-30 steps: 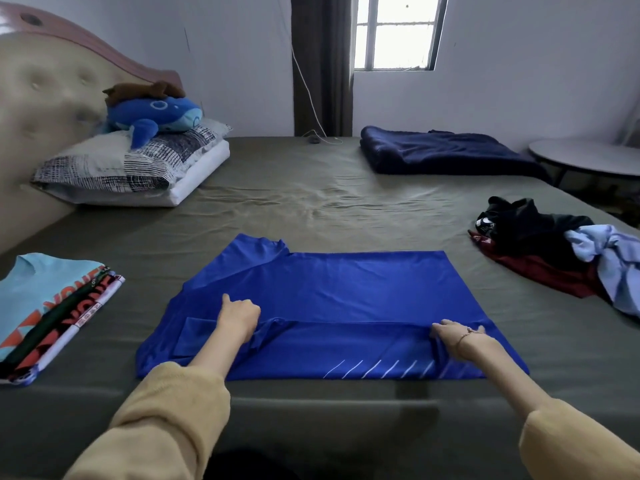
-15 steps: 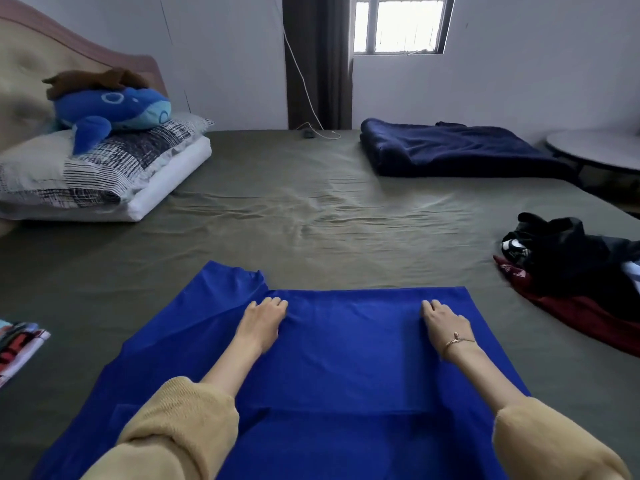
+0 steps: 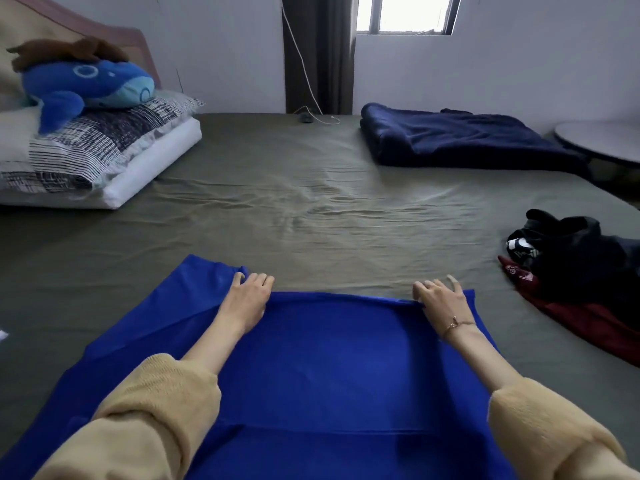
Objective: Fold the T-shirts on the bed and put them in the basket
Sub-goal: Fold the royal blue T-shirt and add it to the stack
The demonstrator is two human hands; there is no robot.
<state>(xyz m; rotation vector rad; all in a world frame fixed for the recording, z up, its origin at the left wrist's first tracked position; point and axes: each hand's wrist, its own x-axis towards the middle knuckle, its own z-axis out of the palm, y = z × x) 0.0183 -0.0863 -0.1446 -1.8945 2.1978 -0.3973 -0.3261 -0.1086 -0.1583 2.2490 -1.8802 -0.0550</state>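
Now we see the blue T-shirt (image 3: 332,368) spread flat on the near part of the bed (image 3: 311,209). Our left hand (image 3: 247,299) rests on its far edge with fingers relaxed, near a sleeve; our right hand (image 3: 441,299) pinches the far edge, lifting it slightly. A pile of dark clothes (image 3: 575,265) lies well apart to the right.

Your hands on the T-shirt (image 3: 332,368) before you, pillows (image 3: 86,157) far left, blanket (image 3: 460,140) far right, clothes pile (image 3: 575,268) right.
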